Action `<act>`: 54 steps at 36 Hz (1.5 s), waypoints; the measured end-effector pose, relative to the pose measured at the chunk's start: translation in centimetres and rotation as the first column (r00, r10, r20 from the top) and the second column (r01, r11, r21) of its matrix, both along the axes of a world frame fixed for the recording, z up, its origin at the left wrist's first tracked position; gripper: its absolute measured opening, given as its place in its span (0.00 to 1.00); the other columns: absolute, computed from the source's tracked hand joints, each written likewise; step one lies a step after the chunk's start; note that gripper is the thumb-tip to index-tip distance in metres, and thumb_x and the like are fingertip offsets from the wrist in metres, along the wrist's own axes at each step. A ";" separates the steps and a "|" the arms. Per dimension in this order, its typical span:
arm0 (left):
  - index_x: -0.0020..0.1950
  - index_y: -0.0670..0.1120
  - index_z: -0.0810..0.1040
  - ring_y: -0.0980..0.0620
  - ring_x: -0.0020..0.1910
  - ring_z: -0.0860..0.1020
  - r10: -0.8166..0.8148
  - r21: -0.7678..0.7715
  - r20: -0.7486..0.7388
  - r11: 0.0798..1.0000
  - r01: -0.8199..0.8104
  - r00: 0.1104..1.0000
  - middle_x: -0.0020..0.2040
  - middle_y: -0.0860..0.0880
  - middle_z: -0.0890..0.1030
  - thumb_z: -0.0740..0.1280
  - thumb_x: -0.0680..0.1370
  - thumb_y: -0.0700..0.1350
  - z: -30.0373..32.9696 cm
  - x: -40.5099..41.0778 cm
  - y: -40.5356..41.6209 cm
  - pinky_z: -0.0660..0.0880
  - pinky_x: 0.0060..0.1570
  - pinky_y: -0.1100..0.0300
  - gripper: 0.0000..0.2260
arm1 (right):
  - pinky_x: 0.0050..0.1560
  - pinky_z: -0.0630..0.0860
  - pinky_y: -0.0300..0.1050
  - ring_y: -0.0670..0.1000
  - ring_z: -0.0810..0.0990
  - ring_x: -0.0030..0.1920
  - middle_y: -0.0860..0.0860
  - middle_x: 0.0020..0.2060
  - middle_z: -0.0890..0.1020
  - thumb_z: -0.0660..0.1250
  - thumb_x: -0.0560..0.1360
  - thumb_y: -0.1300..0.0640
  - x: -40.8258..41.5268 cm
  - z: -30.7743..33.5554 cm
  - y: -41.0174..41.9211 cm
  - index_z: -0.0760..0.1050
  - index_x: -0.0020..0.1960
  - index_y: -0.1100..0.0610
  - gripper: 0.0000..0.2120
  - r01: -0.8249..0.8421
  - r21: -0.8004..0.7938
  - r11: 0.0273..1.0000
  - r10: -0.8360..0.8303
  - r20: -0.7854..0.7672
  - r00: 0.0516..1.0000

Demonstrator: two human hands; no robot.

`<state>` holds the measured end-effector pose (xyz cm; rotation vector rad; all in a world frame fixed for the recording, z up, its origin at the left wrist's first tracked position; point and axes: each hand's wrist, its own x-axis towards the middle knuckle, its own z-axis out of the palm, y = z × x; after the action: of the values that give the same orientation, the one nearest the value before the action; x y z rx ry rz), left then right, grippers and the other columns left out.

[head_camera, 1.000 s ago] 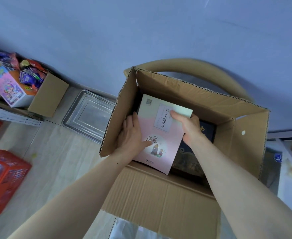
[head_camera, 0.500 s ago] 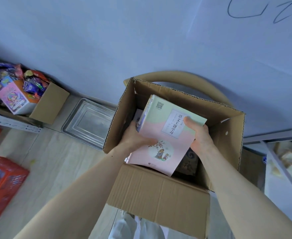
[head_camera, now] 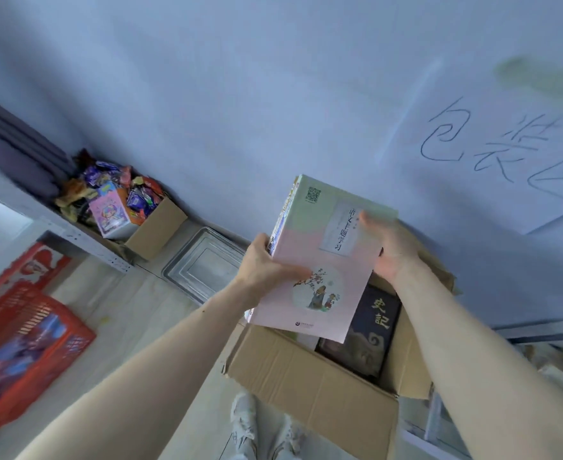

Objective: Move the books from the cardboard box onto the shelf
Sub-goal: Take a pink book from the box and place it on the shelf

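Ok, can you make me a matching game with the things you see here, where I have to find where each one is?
Things:
1. pink book
2. black book
3. metal tray
4. red basket

Places:
A. on the floor, far left
B. held up in both hands
C. inside the cardboard box
D. on the floor by the wall

Pairs: 1-B, 2-C, 3-D, 4-A

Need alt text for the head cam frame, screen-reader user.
Both hands lift a stack of books, a pink and green book on top, above an open cardboard box: left hand at the spine edge, right hand at the opposite edge. A dark book remains in the box. To the left, a metal tray and a red basket sit on the floor.
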<state>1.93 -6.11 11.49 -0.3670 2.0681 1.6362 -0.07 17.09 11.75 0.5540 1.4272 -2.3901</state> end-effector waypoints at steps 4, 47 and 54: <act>0.57 0.40 0.72 0.41 0.45 0.84 0.134 0.053 -0.088 0.990 -0.129 0.987 0.50 0.39 0.82 0.83 0.52 0.45 5.7 -0.1 -4.2 0.83 0.37 0.42 0.38 | 0.50 0.80 0.51 0.55 0.86 0.52 0.55 0.52 0.86 0.81 0.58 0.51 -2.7 7.2 -5.1 0.79 0.61 0.59 0.33 -0.028 0.140 0.990 0.045 -0.114 0.993; 0.66 0.37 0.73 0.37 0.52 0.82 0.757 0.270 -0.592 0.510 -0.817 0.277 0.58 0.36 0.81 0.81 0.60 0.41 33.3 29.5 -81.4 0.81 0.48 0.43 0.36 | 0.42 0.83 0.54 0.60 0.87 0.41 0.61 0.43 0.87 0.82 0.61 0.63 11.2 38.6 -97.8 0.84 0.46 0.66 0.15 -0.748 0.078 0.660 0.574 -0.694 0.435; 0.65 0.38 0.74 0.36 0.54 0.82 0.775 0.309 -0.610 0.426 -0.850 0.167 0.57 0.37 0.82 0.81 0.61 0.38 34.7 30.0 -91.9 0.81 0.50 0.40 0.34 | 0.41 0.83 0.49 0.58 0.87 0.41 0.58 0.42 0.87 0.82 0.60 0.62 11.3 40.3 -109.7 0.85 0.43 0.62 0.14 -0.797 0.101 0.595 0.582 -0.738 0.341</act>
<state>31.95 -98.06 46.17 -1.3202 2.7385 2.6086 11.20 -92.59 52.05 -1.0469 1.1185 -1.9785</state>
